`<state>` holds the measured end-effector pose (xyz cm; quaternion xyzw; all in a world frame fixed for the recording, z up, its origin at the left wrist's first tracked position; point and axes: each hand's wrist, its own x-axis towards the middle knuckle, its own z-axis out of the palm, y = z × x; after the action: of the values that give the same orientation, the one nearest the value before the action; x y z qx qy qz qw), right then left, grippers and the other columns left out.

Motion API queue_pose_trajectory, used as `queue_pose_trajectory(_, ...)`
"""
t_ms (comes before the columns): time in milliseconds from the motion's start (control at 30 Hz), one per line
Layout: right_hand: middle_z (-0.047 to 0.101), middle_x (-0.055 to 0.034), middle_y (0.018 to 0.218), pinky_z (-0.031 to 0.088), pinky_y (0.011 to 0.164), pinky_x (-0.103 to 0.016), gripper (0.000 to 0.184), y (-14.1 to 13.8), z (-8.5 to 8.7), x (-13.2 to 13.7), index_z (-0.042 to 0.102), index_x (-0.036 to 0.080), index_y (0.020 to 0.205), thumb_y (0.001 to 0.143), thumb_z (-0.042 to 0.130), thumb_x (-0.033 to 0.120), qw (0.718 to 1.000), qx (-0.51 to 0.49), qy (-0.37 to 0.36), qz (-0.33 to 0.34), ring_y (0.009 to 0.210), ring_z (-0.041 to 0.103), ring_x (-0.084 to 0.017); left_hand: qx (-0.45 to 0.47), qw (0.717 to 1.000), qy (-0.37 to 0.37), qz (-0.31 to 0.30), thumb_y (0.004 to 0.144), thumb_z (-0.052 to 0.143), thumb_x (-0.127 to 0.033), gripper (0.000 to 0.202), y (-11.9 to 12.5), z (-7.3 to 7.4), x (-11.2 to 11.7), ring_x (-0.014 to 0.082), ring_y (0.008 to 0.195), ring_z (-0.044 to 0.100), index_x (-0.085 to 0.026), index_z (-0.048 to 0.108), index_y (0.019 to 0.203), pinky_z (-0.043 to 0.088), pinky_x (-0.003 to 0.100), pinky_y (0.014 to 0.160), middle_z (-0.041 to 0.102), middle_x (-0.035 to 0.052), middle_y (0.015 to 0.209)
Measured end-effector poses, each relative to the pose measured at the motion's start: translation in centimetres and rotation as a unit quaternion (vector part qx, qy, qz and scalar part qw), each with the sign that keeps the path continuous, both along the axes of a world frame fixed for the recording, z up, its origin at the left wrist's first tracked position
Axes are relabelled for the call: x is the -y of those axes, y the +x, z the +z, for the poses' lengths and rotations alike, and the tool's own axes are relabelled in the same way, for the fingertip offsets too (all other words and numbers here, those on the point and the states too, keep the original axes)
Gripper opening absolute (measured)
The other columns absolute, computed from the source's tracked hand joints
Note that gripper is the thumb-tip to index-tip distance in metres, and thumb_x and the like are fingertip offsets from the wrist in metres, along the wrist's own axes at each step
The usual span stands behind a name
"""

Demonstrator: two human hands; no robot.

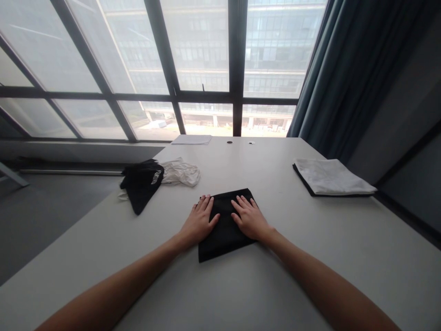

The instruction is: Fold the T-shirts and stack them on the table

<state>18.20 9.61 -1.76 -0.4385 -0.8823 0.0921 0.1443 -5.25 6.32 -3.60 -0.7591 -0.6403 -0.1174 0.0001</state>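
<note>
A black cloth [223, 230], folded into a flat rectangle, lies on the white table in front of me. My left hand [201, 218] rests flat on its left side, fingers stretched out and pointing away from me. On its right side lies my right hand [250, 218], also flat with the fingers spread. Neither hand grips anything. The cloth looks like a folded garment, but its exact kind is not visible.
Crumpled black cloth with white lettering [143, 181] and crumpled white cloth [181, 172] lie at the table's left edge. Folded white cloth [334, 177] sits on black cloth at the right. Paper [191, 139] lies at the far edge of the table [241, 161], near windows.
</note>
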Motion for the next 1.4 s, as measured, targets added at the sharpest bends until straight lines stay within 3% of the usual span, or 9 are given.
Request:
queue_pose_trajectory(233,0.023,-0.0105,0.165,0.016,0.121,-0.052,0.058,1.0,-0.1,-1.2,0.037,0.018,0.154,0.102,0.038,0.044,0.998,-0.001,-0.040,-0.057,0.153,0.018,-0.025,0.009,1.000,0.008,0.000,0.099,0.038,-0.051,0.070,-0.2,-0.4,-0.3,0.0321,0.152,0.018,-0.010,0.034,0.155,0.024,0.051,0.120,0.024,0.0161,0.164)
queue_pose_trajectory(1400,0.026,-0.0114,0.164,0.018,0.120,-0.050,0.058,0.8,-0.4,-1.1,0.040,0.018,0.153,0.101,0.039,0.043,0.997,-0.017,-0.029,-0.063,0.152,0.020,-0.026,0.032,0.999,0.014,0.005,0.097,0.041,-0.049,0.068,-0.1,-0.2,-0.3,0.0322,0.152,0.019,-0.012,0.036,0.154,0.024,0.051,0.120,0.028,0.0146,0.163)
